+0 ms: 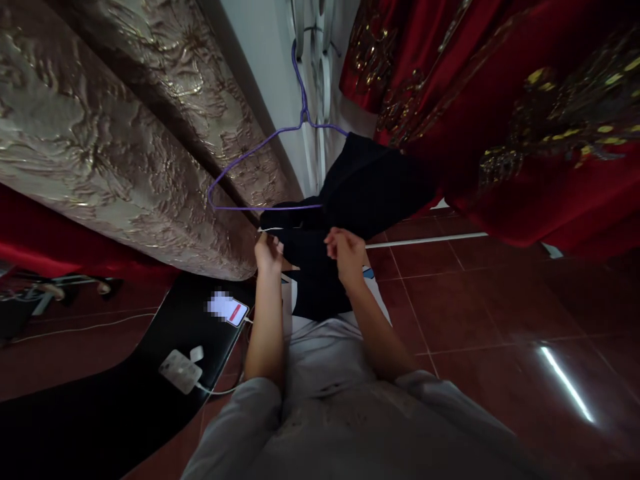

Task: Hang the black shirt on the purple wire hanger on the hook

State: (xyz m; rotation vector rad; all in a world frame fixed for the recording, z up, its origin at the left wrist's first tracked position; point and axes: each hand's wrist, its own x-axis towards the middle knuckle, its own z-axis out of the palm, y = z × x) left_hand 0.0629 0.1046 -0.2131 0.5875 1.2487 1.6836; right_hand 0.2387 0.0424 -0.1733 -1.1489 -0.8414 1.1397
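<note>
Flanking the purple hanger hang beige drapes and red drapes; left hand pinches dark garment, right hand, grip unclear.

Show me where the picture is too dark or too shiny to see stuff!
In the head view, the dark garment is so black its folds barely show; in the head view, a bright white streak, probably reflected light, shines on the tiled floor; in the head view, blocky squares hide part of the phone.
</note>
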